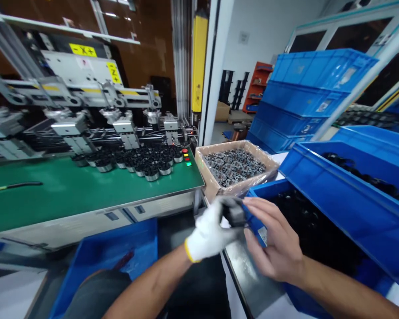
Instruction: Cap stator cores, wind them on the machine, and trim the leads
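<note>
At the far left, a thin black cable with a yellow band (13, 186) is lying on the green-topped desk (69, 195). Further along the desk, a cluster of small round black-and-silver metal parts (136, 161) is sitting beneath the grey machine heads (126, 126), with red and green buttons (186, 157) glowing just beside them. Below the desk's edge, an open blue plastic bin (119, 252) is standing low in the foreground.

In the middle, the left hand (211, 232), wearing a white knit glove with a yellow cuff, is curling its fingers closed around a small dark grey block-shaped part (234, 212), gripping it from the left. The picture is blurring here, so the part's finer shape cannot be told. The bare right hand (274, 241) is meeting it from the right, its fingers half bent and its fingertips touching the same part, which is hovering over the near corner of a blue plastic crate of dark parts (319, 235).

Just behind the hands, a shallow cardboard box of round metal rings (234, 166) is resting. To the right, a second large blue crate (352, 186) is leaning, and a stack of blue crates (306, 97) is standing further back.
</note>
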A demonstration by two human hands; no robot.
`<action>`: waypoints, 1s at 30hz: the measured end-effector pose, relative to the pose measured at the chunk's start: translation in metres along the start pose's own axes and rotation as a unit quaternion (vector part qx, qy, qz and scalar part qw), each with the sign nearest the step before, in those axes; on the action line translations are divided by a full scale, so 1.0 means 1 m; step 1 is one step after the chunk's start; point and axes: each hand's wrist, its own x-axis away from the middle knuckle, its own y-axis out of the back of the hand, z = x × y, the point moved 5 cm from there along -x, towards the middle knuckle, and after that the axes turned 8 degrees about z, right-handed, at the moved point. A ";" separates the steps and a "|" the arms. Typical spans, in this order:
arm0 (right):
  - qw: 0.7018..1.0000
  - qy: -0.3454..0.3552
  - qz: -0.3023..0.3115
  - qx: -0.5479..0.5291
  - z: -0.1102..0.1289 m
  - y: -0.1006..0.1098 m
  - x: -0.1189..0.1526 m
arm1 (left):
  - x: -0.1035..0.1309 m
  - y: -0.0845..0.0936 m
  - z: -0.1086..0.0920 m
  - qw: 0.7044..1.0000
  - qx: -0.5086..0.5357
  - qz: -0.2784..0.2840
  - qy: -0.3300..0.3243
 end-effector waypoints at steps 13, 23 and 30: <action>0.996 -0.015 0.031 -0.088 -0.004 -0.027 0.007 | 0.036 0.017 -0.047 0.968 -0.242 -0.031 -0.053; 0.986 0.012 0.065 -0.154 0.013 -0.023 0.005 | 0.039 0.046 -0.058 0.944 -0.166 0.120 -0.259; 0.997 0.024 0.032 -0.072 0.006 -0.020 0.004 | 0.040 0.035 -0.010 0.991 -0.086 0.097 -0.036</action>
